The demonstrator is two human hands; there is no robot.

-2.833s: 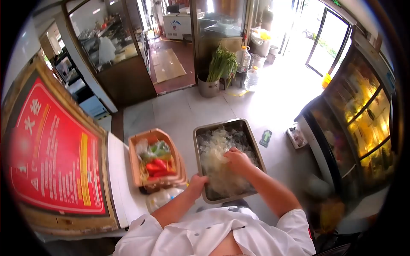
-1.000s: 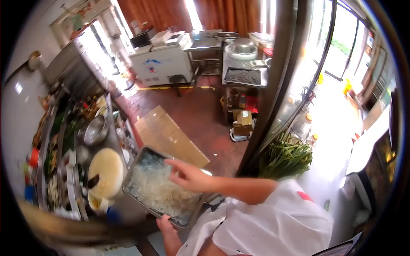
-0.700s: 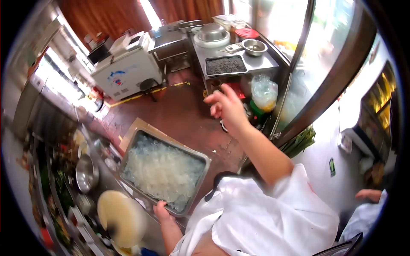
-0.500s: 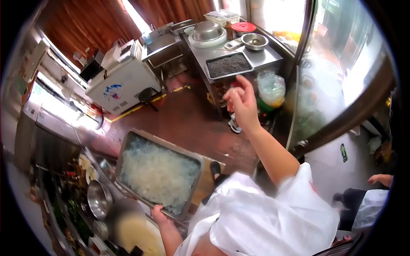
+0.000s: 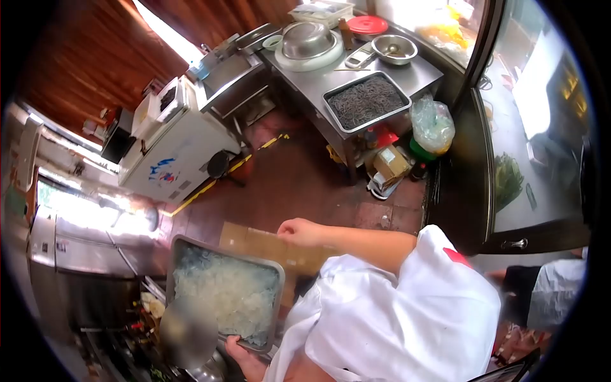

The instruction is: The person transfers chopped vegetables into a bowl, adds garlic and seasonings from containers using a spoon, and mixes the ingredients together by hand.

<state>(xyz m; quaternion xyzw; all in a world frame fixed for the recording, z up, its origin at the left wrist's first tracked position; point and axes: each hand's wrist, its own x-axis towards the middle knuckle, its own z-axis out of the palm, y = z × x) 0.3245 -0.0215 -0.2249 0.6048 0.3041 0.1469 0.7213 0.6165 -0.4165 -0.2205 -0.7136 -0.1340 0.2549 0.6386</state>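
Note:
A metal tray [image 5: 275,280] full of pale translucent noodles [image 5: 224,298] is carried low at the left. My left hand [image 5: 245,360] grips its near edge from below. My right hand [image 5: 300,232] hovers just past the tray's far right corner, fingers curled loosely and holding nothing; it does not touch the tray. My white sleeve fills the lower right.
A steel table [image 5: 420,71] at the back holds a tray of dark noodles [image 5: 365,100], bowls and a red lid. Boxes and bags [image 5: 407,153] sit under it. A white chest freezer [image 5: 178,149] stands left. Another person's sleeve [image 5: 554,290] shows at the right.
I have walked from the shop front into the kitchen. My right hand left the noodles, rose up, then dropped back beside the tray. My left hand kept hold of the tray.

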